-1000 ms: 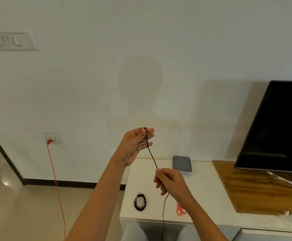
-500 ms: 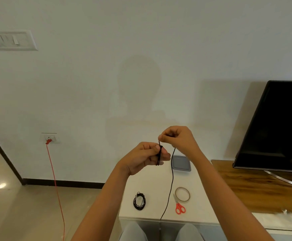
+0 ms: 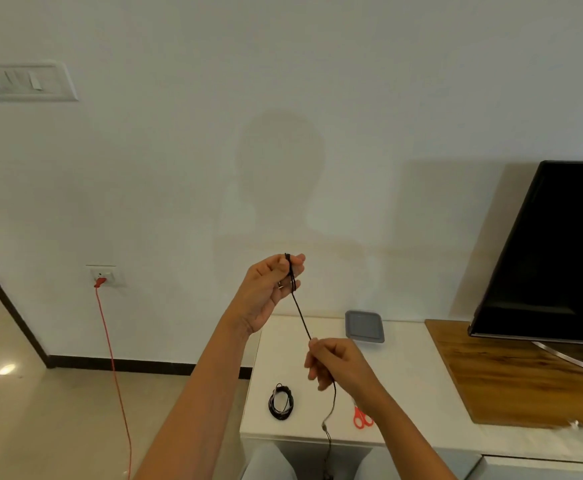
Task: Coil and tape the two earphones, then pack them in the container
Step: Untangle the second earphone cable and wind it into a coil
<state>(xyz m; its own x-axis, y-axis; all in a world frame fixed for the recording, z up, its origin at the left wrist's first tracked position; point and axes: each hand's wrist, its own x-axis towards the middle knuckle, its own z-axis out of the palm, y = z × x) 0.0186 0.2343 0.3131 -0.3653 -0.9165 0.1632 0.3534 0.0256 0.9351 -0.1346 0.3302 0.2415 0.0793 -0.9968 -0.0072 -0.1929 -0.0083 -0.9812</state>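
Observation:
My left hand is raised in front of the wall and pinches small loops of a black earphone cord. From there the cord runs taut down to my right hand, which grips it lower over the white table; the rest hangs past the table's front edge. A second black earphone lies coiled on the table near the front left. A grey lidded container sits at the back of the table by the wall.
Red-handled scissors lie partly hidden behind my right wrist. A wooden board with a black TV stands at the right. A red cable hangs from a wall socket at the left.
My right hand went up to my left hand, laid a loop of cord there, then dropped back down along the cord. The tape roll seen half a second ago is now hidden.

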